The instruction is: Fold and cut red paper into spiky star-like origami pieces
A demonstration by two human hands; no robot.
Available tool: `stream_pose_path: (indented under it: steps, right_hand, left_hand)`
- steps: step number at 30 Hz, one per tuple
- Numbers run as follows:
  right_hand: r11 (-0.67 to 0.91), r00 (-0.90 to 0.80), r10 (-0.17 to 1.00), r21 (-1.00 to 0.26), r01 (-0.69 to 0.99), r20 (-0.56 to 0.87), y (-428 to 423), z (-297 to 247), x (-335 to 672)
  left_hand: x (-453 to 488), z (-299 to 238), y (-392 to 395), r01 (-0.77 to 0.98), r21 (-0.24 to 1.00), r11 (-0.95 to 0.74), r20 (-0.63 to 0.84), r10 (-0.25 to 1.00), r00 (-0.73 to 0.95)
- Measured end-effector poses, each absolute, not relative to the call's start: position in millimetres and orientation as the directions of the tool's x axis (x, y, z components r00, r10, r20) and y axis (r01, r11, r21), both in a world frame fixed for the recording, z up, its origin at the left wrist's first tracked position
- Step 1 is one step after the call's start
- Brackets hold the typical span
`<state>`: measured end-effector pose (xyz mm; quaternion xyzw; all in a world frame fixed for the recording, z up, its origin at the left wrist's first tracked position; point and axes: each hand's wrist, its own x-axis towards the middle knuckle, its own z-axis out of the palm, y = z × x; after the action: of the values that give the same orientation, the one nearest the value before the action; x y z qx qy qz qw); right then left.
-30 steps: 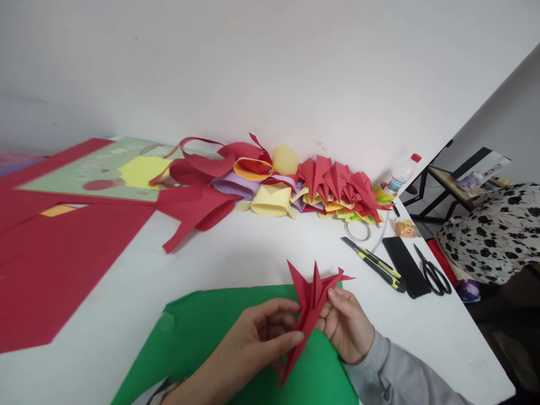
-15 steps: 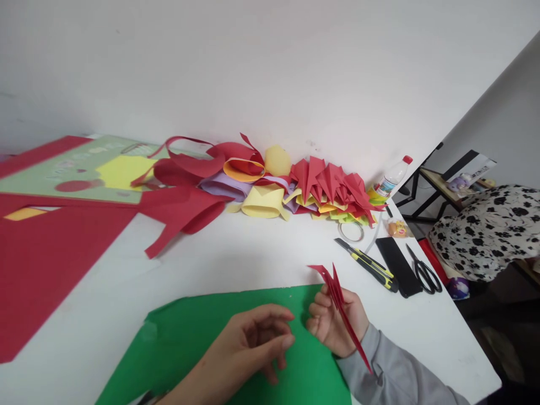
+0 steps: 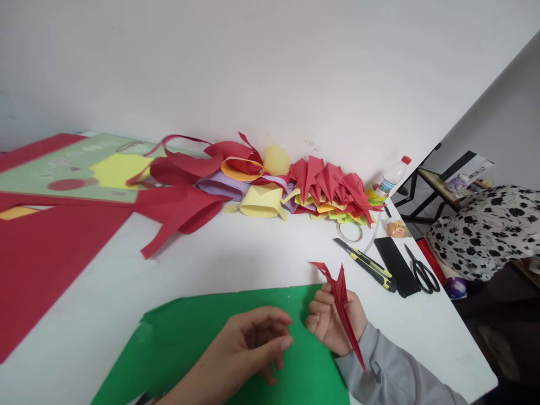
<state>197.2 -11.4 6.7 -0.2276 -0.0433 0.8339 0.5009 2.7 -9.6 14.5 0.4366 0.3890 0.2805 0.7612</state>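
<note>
My right hand [image 3: 333, 323] is closed around a folded red paper shape [image 3: 341, 301], whose points stick up past my fingers and whose long tip runs down along my grey sleeve. My left hand [image 3: 253, 346] hovers over a green paper sheet [image 3: 189, 349] with its fingers loosely curled and nothing in it, a short gap left of the right hand. Both hands are above the near part of the white table [image 3: 253, 256].
A heap of folded and curled coloured paper [image 3: 270, 183] lies along the wall. Large red sheets [image 3: 46, 247] cover the left. To the right lie a tape roll [image 3: 350, 230], utility knife [image 3: 366, 264], black case [image 3: 395, 259], scissors [image 3: 422, 270] and a bottle [image 3: 390, 177].
A second ago both hands held the red shape. My left hand let go and drew back, and my right hand turned the shape edge-on and moved it slightly right.
</note>
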Motion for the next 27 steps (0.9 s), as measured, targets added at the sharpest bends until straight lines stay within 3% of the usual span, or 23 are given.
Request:
stream_pose_path:
  steps: [3,9,12,15,20,24,27]
  right_hand:
    - [-0.465,-0.333,0.870,-0.380,-0.799,-0.364,-12,7,194]
    - [-0.286,-0.042,0.939,-0.707,-0.647,-0.341,-22,8,180]
    - [-0.268,0.075,0.927,-0.787,-0.555,-0.369,-27,7,174]
    - [-0.237,0.179,0.919,-0.856,-0.460,-0.350,-31,4,171]
    - [-0.205,0.128,0.959,-0.928,-0.311,-0.255,-35,1,172]
    - [-0.190,0.087,0.969,-0.927,-0.324,-0.230,-33,4,172]
    - [-0.266,0.054,0.949,-0.883,-0.386,-0.309,-35,8,170]
  left_hand:
    - [2,16,-10,-0.082,0.891,0.446,-0.339,0.775,0.534]
    - [1,12,-13,-0.093,0.945,0.314,-0.245,0.867,0.434]
    - [2,11,-15,-0.004,0.977,0.213,-0.189,0.875,0.445]
    - [3,15,-14,0.082,0.971,0.225,-0.236,0.840,0.488]
    - [3,17,-8,0.031,0.951,0.308,-0.288,0.842,0.456]
    - [3,17,-6,-0.044,0.935,0.352,-0.305,0.862,0.404]
    - [1,22,-2,-0.043,0.917,0.398,-0.336,0.824,0.456]
